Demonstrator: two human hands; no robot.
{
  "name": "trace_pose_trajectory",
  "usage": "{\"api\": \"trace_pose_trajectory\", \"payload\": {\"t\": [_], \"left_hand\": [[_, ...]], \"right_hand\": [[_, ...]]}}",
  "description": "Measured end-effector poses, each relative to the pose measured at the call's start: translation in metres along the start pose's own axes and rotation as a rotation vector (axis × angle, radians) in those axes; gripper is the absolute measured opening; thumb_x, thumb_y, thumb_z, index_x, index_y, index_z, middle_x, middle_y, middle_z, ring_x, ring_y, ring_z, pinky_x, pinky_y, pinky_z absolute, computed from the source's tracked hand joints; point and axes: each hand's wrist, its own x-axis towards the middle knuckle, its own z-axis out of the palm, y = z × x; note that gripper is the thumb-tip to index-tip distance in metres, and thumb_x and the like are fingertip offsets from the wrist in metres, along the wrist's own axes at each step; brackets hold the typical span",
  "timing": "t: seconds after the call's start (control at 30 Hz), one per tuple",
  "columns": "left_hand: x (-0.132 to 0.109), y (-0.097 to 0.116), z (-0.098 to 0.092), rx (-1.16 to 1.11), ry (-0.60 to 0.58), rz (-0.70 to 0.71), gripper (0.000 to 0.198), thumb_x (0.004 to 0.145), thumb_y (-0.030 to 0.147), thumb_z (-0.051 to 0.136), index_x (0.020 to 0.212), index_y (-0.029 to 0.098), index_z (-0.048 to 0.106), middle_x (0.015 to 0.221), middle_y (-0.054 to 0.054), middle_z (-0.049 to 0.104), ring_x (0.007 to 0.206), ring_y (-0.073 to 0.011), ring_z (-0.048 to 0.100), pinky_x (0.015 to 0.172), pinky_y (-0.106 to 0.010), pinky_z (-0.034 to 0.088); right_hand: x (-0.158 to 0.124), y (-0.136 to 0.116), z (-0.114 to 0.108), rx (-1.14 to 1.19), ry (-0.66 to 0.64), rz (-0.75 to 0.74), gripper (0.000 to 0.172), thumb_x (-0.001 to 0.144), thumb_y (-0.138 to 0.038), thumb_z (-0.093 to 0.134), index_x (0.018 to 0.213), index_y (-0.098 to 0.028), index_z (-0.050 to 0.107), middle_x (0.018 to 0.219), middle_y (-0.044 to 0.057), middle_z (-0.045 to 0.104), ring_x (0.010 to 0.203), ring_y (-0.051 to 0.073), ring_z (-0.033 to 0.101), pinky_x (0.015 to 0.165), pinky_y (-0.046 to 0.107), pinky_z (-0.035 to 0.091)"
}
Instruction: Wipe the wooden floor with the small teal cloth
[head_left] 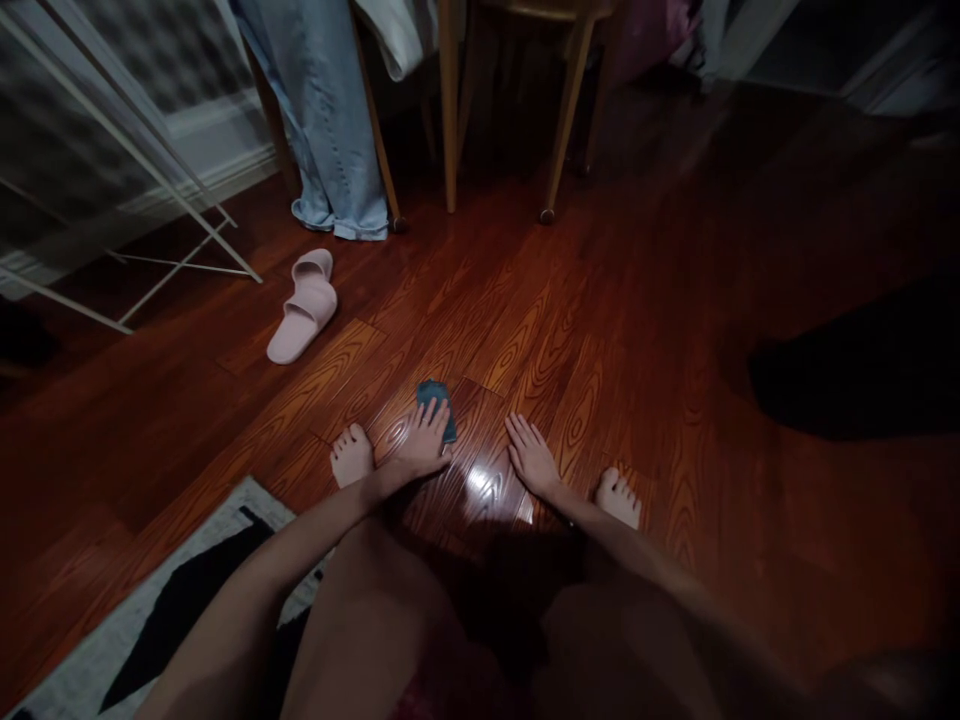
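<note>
My left hand [426, 438] lies with outstretched fingers over a small dark teal cloth [433, 392], a folded-looking piece on the wooden floor [517, 330]. Part of the cloth shows beyond the fingertips and along the hand's right side; the rest is hidden beneath it. To the right, my right hand [534, 458] is flat on the floorboards, fingers extended and nothing in it. A bright reflection sits on the glossy boards between the two hands. My bare feet [352, 456] are planted on the outer side of each hand.
Pink slippers [304, 315] lie ahead on the left, near a white metal rack [184, 262]. Blue jeans [330, 130] hang down beside wooden chair legs [566, 120] at the back. A grey and black rug [187, 590] is at lower left. Something dark [862, 370] lies at right.
</note>
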Motion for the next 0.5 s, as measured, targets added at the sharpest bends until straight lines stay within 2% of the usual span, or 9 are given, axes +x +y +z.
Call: {"api": "trace_pose_trajectory", "payload": {"t": [0.13, 0.2, 0.27, 0.33, 0.43, 0.5], "left_hand": [[0.003, 0.023, 0.0, -0.007, -0.119, 0.403, 0.081, 0.095, 0.046, 0.052, 0.163, 0.011, 0.025, 0.17, -0.013, 0.02, 0.158, -0.0313, 0.003, 0.127, -0.051, 0.005], [0.01, 0.026, -0.001, -0.009, -0.11, 0.456, 0.076, 0.098, 0.047, 0.049, 0.163, 0.015, 0.026, 0.169, -0.011, 0.024, 0.158, -0.027, 0.009, 0.127, -0.049, 0.004], [0.017, 0.018, -0.003, -0.003, -0.065, 0.35, 0.073, 0.102, 0.05, 0.044, 0.164, 0.017, 0.025, 0.168, -0.011, 0.026, 0.157, -0.0247, 0.016, 0.127, -0.05, 0.003], [0.019, 0.003, -0.004, 0.011, -0.003, 0.126, 0.072, 0.104, 0.051, 0.039, 0.164, 0.015, 0.024, 0.168, -0.013, 0.025, 0.157, -0.0255, 0.019, 0.127, -0.052, 0.004], [0.013, -0.024, -0.005, 0.031, 0.089, -0.27, 0.072, 0.105, 0.048, 0.034, 0.162, 0.005, 0.025, 0.167, -0.021, 0.021, 0.156, -0.0312, 0.018, 0.125, -0.057, 0.012], [0.004, -0.034, -0.005, 0.04, 0.129, -0.454, 0.072, 0.105, 0.045, 0.033, 0.16, -0.001, 0.027, 0.166, -0.026, 0.018, 0.156, -0.0357, 0.017, 0.123, -0.061, 0.015]], "right_hand": [[0.0, 0.0, -0.001, -0.013, -0.002, -0.004, 0.062, 0.106, -0.027, 0.028, 0.165, -0.014, 0.013, 0.167, 0.011, 0.031, 0.155, 0.023, 0.023, 0.126, 0.046, 0.024], [0.0, 0.0, -0.002, -0.011, -0.008, -0.008, 0.062, 0.106, -0.026, 0.028, 0.165, -0.015, 0.014, 0.167, 0.01, 0.032, 0.155, 0.022, 0.024, 0.125, 0.046, 0.024], [0.0, 0.001, -0.002, -0.004, -0.012, -0.012, 0.062, 0.105, -0.026, 0.028, 0.165, -0.016, 0.014, 0.166, 0.009, 0.033, 0.155, 0.022, 0.025, 0.125, 0.046, 0.025], [0.0, 0.002, -0.002, 0.001, -0.012, -0.013, 0.062, 0.105, -0.027, 0.028, 0.165, -0.016, 0.014, 0.166, 0.009, 0.033, 0.155, 0.022, 0.025, 0.125, 0.046, 0.025], [0.001, 0.002, 0.0, -0.001, -0.002, -0.008, 0.062, 0.105, -0.027, 0.028, 0.165, -0.016, 0.016, 0.166, 0.01, 0.033, 0.155, 0.022, 0.024, 0.125, 0.047, 0.025], [0.001, 0.001, 0.001, -0.003, 0.009, -0.007, 0.062, 0.105, -0.026, 0.028, 0.165, -0.015, 0.017, 0.166, 0.01, 0.033, 0.155, 0.022, 0.024, 0.125, 0.047, 0.025]]}}
